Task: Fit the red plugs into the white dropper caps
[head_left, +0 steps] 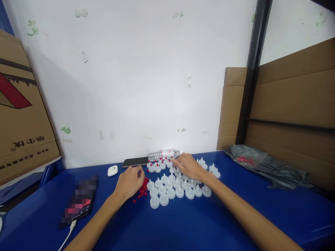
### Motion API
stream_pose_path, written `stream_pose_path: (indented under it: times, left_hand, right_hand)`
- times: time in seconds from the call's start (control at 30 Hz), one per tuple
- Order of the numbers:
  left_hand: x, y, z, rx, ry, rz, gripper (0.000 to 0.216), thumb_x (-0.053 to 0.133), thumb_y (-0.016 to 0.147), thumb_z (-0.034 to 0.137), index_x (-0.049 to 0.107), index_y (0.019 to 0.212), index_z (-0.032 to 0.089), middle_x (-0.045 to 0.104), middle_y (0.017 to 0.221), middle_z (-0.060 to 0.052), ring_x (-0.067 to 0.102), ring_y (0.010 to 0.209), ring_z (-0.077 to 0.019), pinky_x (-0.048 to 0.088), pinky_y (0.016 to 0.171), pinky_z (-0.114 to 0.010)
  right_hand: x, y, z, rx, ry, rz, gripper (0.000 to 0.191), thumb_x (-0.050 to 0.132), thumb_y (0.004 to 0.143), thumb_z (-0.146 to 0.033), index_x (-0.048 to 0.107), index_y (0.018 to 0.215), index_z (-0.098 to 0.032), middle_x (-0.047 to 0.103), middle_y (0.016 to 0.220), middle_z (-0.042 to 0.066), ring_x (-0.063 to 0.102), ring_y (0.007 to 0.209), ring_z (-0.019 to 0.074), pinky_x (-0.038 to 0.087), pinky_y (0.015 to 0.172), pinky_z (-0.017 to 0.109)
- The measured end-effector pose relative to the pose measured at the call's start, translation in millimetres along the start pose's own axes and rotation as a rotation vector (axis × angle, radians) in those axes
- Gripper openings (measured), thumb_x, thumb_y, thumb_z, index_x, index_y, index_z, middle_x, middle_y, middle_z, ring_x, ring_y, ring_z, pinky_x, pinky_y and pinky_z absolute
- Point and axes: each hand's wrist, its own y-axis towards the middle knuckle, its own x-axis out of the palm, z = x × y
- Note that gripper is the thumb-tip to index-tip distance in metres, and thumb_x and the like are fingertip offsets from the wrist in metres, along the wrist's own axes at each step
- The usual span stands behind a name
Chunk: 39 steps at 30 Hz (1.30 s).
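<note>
Several white round caps with pointed spouts [171, 193] stand in loose rows on the blue table. Small red tips [143, 190] lie in a heap to their left. Beside that heap is my left hand [132, 182], its fingers curled in; whatever they hold is hidden. My right hand [188, 166] reaches over the back of the white caps, thumb and forefinger closed at a small red tip [171, 160] on a spout. A group of white caps with red tips on their spouts [157, 168] stands at the back, between my hands.
Along the wall lie a clear plastic bottle [162, 154] and a dark phone [135, 161]. A white earphone case [112, 170] and a charging phone [80, 202] are at left. Grey plastic bag [267, 167] lies at right; cardboard boxes [23, 104] flank the table.
</note>
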Motion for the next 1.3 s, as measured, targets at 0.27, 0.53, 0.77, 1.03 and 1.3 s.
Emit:
stream_pose_path:
  times: [0.27, 0.53, 0.77, 1.03, 1.3]
  left_hand:
    - [-2.3, -2.4, 3.0, -0.014, 0.005, 0.015, 0.029, 0.037, 0.094, 0.029, 0.061, 0.080, 0.022, 0.070, 0.083, -0.006, 0.063, 0.081, -0.0227, 0.033, 0.060, -0.028]
    - [-9.4, -2.5, 4.7, -0.017, -0.008, 0.021, 0.031, 0.036, 0.095, 0.029, 0.062, 0.080, 0.021, 0.070, 0.084, -0.008, 0.064, 0.083, -0.0229, 0.036, 0.062, -0.028]
    - [-8.7, -3.2, 3.3, 0.016, -0.008, 0.045, 0.030, 0.036, 0.095, 0.027, 0.062, 0.080, 0.021, 0.069, 0.084, -0.007, 0.063, 0.082, -0.0221, 0.036, 0.063, -0.027]
    - [-11.5, -4.9, 6.3, 0.023, -0.042, 0.075, 0.031, 0.035, 0.096, 0.027, 0.059, 0.077, 0.021, 0.066, 0.077, -0.006, 0.061, 0.078, -0.0221, 0.033, 0.062, -0.028]
    - [-9.8, -5.6, 7.4, 0.059, -0.070, 0.071, 0.030, 0.032, 0.098, 0.028, 0.055, 0.080, 0.022, 0.062, 0.076, -0.005, 0.059, 0.079, -0.0216, 0.034, 0.064, -0.029]
  right_hand:
    - [2.2, -2.0, -4.7, -0.020, 0.009, 0.001, 0.065, 0.019, 0.106, -0.046, 0.066, 0.072, -0.018, 0.066, 0.073, 0.007, 0.062, 0.085, 0.0227, 0.040, 0.090, 0.037]
    - [-13.3, 9.1, 1.4, 0.110, -0.018, -0.086, 0.071, 0.008, 0.103, -0.053, 0.057, 0.063, -0.021, 0.062, 0.067, 0.007, 0.060, 0.071, 0.0231, 0.043, 0.075, 0.036]
    - [3.4, 35.2, 0.2, 0.145, -0.050, -0.200, 0.076, 0.010, 0.101, -0.058, 0.053, 0.051, -0.021, 0.058, 0.055, 0.006, 0.056, 0.053, 0.0194, 0.043, 0.062, 0.034]
    - [-6.5, 26.7, 4.2, 0.153, -0.105, -0.059, 0.069, 0.017, 0.104, -0.051, 0.065, 0.067, -0.019, 0.069, 0.069, 0.012, 0.067, 0.071, 0.0257, 0.043, 0.073, 0.035]
    - [-14.5, 25.3, 0.7, 0.102, 0.096, 0.069, 0.038, 0.039, 0.102, -0.039, 0.072, 0.104, -0.020, 0.076, 0.097, 0.006, 0.071, 0.090, 0.0201, 0.049, 0.081, 0.027]
